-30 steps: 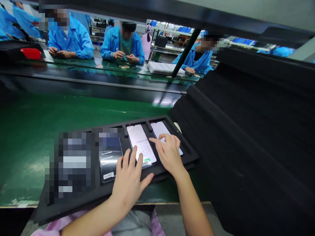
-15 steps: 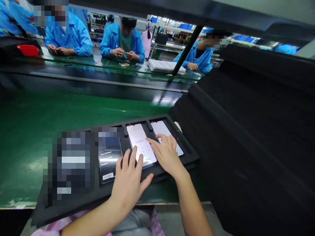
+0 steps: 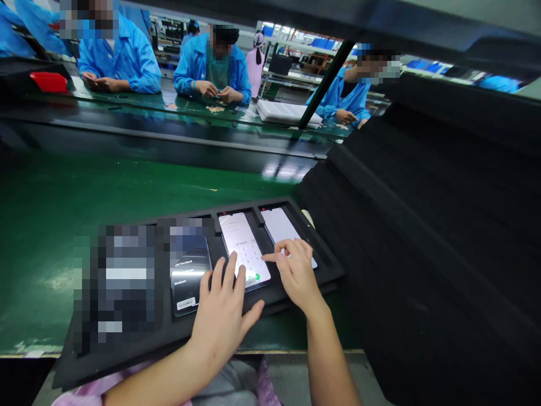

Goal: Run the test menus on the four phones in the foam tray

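A black foam tray [image 3: 127, 369] holds several smartphones in separate slots. On the third phone from the left [image 3: 234, 228], a dial keypad is lit with a code typed above it. My left hand [image 3: 220, 316] lies open with fingers spread, its fingertips over that phone's lower left part and the dark phone [image 3: 181, 290] beside it. That dark screen shows menu lines, among them "Shutdown". My right hand [image 3: 296, 273] holds nothing; its index finger points out at the keypad's right edge while the other fingers bend. Beneath it, the rightmost phone [image 3: 276, 223] has a white screen, partly covered.
Blurred blocks hide the leftmost slot. Stacked black foam trays [image 3: 439, 225] rise close on the right. Beyond the green table [image 3: 84, 192], co-workers in blue coats [image 3: 135, 62] sit behind a rail. A red bin [image 3: 48, 82] and a white tray [image 3: 287, 113] stand there.
My right hand has shifted slightly right and down, its index finger moving lower along the keypad's right side. A green call button now shows on that screen. My left hand stays put.
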`<state>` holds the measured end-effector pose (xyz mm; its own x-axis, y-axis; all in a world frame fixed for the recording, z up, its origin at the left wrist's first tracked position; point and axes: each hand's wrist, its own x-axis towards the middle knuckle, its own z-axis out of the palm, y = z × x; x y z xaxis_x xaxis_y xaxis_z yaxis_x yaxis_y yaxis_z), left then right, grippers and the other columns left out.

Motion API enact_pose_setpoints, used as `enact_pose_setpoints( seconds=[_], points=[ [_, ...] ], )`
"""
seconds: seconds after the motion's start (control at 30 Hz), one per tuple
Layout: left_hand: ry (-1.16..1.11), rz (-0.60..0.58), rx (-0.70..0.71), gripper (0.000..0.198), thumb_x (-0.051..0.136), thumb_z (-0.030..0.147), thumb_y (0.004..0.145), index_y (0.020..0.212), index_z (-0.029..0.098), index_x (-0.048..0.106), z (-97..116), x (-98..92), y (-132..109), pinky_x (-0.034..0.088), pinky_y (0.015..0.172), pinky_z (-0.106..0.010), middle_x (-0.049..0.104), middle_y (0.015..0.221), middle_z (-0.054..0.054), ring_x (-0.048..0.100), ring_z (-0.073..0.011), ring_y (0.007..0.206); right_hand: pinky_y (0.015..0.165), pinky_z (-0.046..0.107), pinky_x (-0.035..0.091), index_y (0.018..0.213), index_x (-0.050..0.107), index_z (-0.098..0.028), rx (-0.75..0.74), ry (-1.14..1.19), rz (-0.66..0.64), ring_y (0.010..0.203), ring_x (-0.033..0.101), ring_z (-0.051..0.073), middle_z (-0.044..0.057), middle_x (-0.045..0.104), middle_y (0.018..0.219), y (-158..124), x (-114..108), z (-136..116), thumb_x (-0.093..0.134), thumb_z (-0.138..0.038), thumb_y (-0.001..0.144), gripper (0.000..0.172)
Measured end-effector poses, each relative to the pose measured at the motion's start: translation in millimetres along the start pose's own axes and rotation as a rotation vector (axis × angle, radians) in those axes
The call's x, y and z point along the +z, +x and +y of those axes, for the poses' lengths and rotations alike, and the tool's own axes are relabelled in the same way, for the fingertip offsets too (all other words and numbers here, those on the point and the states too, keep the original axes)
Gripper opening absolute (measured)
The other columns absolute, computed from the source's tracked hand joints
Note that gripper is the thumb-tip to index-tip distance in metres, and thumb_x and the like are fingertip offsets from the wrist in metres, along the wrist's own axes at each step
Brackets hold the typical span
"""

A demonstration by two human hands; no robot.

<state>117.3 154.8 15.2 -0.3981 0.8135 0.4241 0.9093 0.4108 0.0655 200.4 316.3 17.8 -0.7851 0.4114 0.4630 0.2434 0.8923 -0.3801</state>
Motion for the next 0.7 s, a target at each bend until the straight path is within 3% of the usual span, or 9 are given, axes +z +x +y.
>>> enact_pose_setpoints(
  seconds=[0.33, 0.5, 0.63, 0.7],
  points=[
    [-0.021, 0.005, -0.012, 0.044, 0.047, 0.047, 0.084, 0.111, 0.015, 0.06, 0.7, 0.3, 0.1, 0.041, 0.086, -0.041, 0.054, 0.128, -0.011, 0.049, -0.0296, 0.112, 0.095, 0.043, 0.024, 0.075, 0.071, -0.026, -0.041, 0.06, -0.017, 0.075, 0.047, 0.014, 0.001, 0.049, 0.077, -0.6, -0.3, -3.4, 0.03, -0.018, 0.09, 0.045],
    [-0.037, -0.003, -0.038, 0.042, 0.049, 0.048, 0.082, 0.109, 0.019, 0.061, 0.0, -0.2, 0.4, 0.04, 0.087, -0.04, 0.054, 0.128, -0.008, 0.048, -0.0282, 0.113, 0.094, 0.04, 0.026, 0.083, 0.072, -0.026, -0.066, 0.054, 0.139, 0.072, 0.047, 0.013, 0.001, 0.05, 0.077, -3.6, -1.8, 4.3, 0.028, -0.02, 0.091, 0.045],
    [-0.037, 0.038, -0.018, 0.047, 0.051, 0.05, 0.081, 0.117, 0.02, 0.058, 10.6, 2.8, 1.7, 0.04, 0.086, -0.04, 0.054, 0.128, -0.009, 0.049, -0.0279, 0.112, 0.085, 0.038, 0.032, 0.08, 0.072, -0.025, 0.008, -0.03, 0.335, 0.07, 0.048, 0.015, 0.002, 0.052, 0.073, -8.7, -12.8, 31.1, 0.028, -0.022, 0.091, 0.045],
    [-0.055, 0.052, 0.028, 0.049, 0.049, 0.052, 0.081, 0.116, 0.02, 0.058, 23.7, 7.9, 4.4, 0.041, 0.087, -0.039, 0.054, 0.128, -0.009, 0.049, -0.0273, 0.112, 0.078, 0.036, 0.033, 0.077, 0.072, -0.024, 0.073, -0.017, 0.373, 0.07, 0.049, 0.016, 0.002, 0.053, 0.071, -11.3, -19.7, 48.3, 0.03, -0.023, 0.091, 0.045]
  ],
)
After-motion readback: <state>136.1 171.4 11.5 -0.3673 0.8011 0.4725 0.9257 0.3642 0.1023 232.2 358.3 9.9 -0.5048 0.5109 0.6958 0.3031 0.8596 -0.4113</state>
